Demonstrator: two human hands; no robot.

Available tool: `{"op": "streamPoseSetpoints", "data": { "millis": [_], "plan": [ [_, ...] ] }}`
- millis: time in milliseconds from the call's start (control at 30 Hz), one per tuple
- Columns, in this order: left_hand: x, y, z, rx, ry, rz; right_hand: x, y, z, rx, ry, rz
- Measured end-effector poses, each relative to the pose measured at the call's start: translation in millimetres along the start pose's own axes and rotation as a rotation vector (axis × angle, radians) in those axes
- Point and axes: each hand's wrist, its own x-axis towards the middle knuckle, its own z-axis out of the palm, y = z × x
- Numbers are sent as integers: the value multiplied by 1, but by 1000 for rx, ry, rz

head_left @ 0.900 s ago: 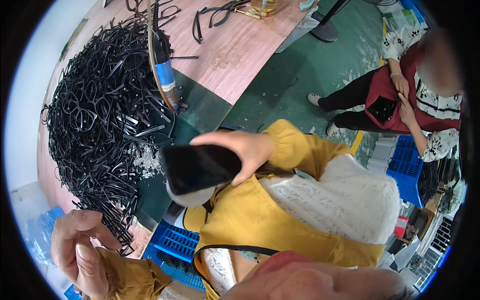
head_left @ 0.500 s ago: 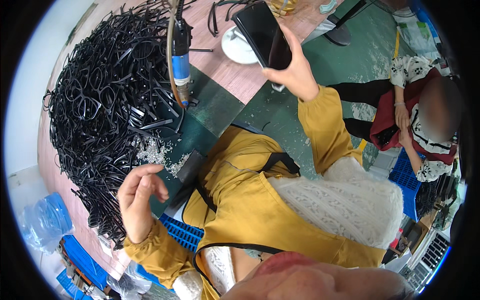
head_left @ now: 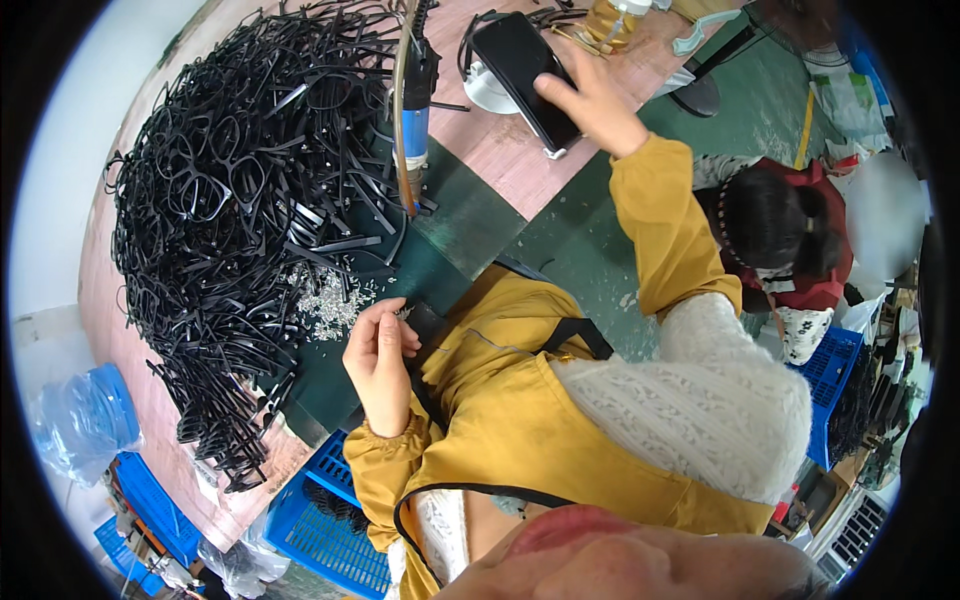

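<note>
Pink tabletop point(head_left: 487, 165) is partly covered by a glasses heap point(head_left: 240, 170). Right of the heap, a phone point(head_left: 515, 75), likely slick, is clasped by the right hand point(head_left: 600, 105); its edges should be gripped. Nearer the heap, the left hand point(head_left: 381, 368) is curled; its contents can't be told.

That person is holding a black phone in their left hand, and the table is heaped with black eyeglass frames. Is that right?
Not quite: the right hand holds the black phone, as the head view shows. The table is indeed heaped with black eyeglass frames.
</note>
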Motion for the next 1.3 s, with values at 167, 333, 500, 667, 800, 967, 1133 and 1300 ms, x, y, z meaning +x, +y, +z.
{"op": "streamPoseSetpoints", "data": {
  "millis": [167, 333, 500, 667, 800, 967, 1133, 1300],
  "plan": [
    [-6, -33, 4, 38, 268, 200, 107, 1, -15, -84, -28, -109],
    [-6, -51, 2, 100, 316, 365, 208, -32, 49, -288, -350, -163],
    [-8, -65, -8, 214, 288, 431, 281, -60, 120, -424, -570, -196],
    [1, -75, -2, 422, 359, 696, 343, -80, 191, -495, -687, -253],
    [-4, -75, 5, 458, 504, 560, 373, -99, 243, -574, -761, -294],
    [-15, -81, -5, 363, 410, 359, 380, -110, 271, -627, -872, -311],
    [-11, -91, -7, 242, 364, 431, 328, -123, 243, -357, -1023, -172],
    [-6, -79, -3, 352, 396, 508, 272, -130, 192, 353, -1104, 136]
  ]
}}
